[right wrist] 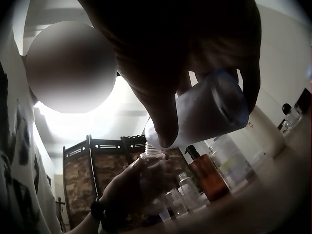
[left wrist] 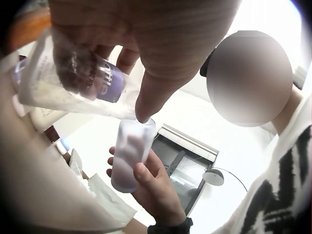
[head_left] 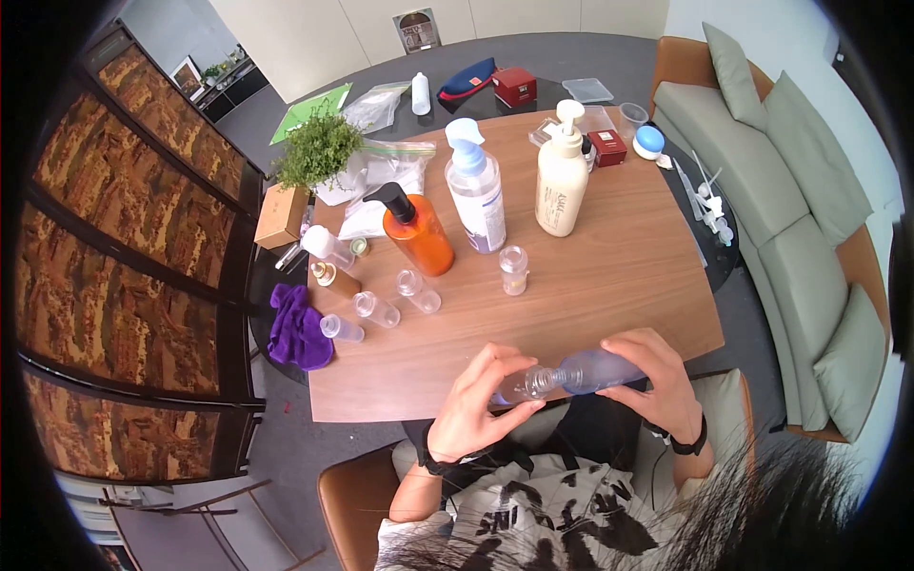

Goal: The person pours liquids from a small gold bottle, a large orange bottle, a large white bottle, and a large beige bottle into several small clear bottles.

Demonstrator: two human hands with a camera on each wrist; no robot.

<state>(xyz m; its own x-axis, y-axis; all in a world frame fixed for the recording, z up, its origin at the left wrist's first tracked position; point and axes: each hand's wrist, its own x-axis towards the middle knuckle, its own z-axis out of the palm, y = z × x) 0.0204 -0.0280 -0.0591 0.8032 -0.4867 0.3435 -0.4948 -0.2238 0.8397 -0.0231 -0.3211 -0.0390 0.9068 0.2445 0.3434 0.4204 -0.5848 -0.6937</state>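
Note:
Over the table's near edge, my left hand (head_left: 476, 400) grips a small clear bottle (head_left: 517, 384) with a threaded neck. In the left wrist view this bottle carries a purple label (left wrist: 111, 87). My right hand (head_left: 659, 376) holds a frosted bluish bottle (head_left: 598, 371), fingers and thumb around its body. The frosted bottle lies tilted, its neck end right at the clear bottle's mouth. From the right wrist, the frosted bottle (right wrist: 209, 114) slants down toward the threaded neck (right wrist: 153, 152). Another small clear bottle (head_left: 514, 271) stands on the table just beyond the hands.
An orange pump bottle (head_left: 422, 240), a clear pump bottle (head_left: 478, 205) and a cream pump bottle (head_left: 560, 190) stand farther back on the wooden table (head_left: 609, 285). Several small bottles stand at left, near a purple cloth (head_left: 301, 328) and a potted plant (head_left: 319, 152).

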